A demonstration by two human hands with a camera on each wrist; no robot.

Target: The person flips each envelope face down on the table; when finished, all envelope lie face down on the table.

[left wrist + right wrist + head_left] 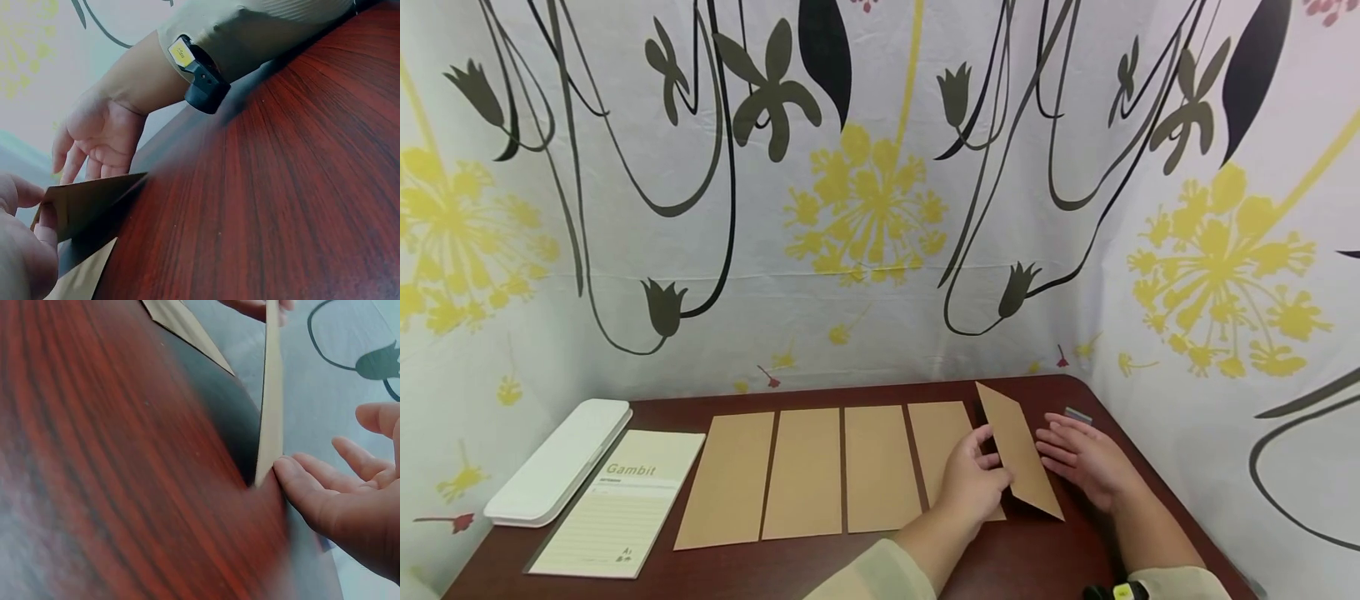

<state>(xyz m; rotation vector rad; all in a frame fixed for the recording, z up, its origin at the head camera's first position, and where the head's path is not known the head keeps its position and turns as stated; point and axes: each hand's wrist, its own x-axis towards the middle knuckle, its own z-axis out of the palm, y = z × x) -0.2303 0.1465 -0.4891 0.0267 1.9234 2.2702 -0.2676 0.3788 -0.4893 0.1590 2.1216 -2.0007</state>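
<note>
A flat brown kraft-paper piece [1018, 450] stands tilted up off the table near its right end. My left hand [973, 479] pinches its left edge between thumb and fingers, as the left wrist view also shows. On its other side my right hand [1086, 462] is held palm toward it with fingers extended; in the right wrist view a fingertip is right at the edge of the piece. Several matching kraft-paper pieces [805, 475] lie side by side in a row to the left, the nearest partly hidden behind my left hand.
A cream notepad [617, 500] marked "Gambit" lies left of the row, beside a white case [561, 462]. A small dark striped item [1078, 414] sits behind my right hand. The dark red wooden table [730, 575] meets patterned cloth at the back and sides.
</note>
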